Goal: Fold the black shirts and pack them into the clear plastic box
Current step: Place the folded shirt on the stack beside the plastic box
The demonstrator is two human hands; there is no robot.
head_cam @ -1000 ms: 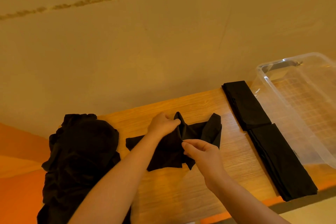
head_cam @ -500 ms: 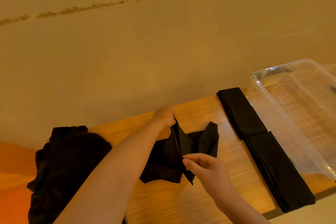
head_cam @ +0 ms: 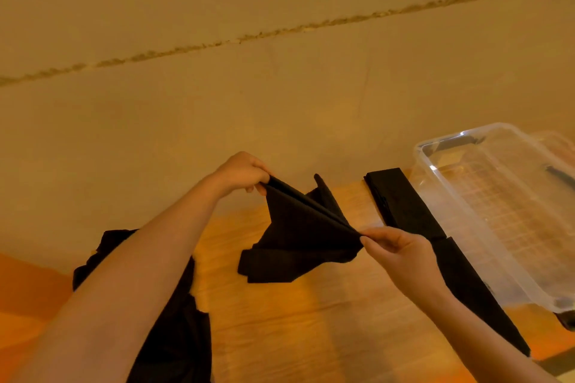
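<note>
Shirt, left of box: left hand, right hand pinch its edge; keep it taut, layers aligned.

Left forearm hides part of shirt pile; clear box cut off right.

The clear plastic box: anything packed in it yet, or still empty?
Empty as far as shown. Through the clear plastic box only its bare ribbed bottom shows; two folded shirts lie on the table beside it.
</note>
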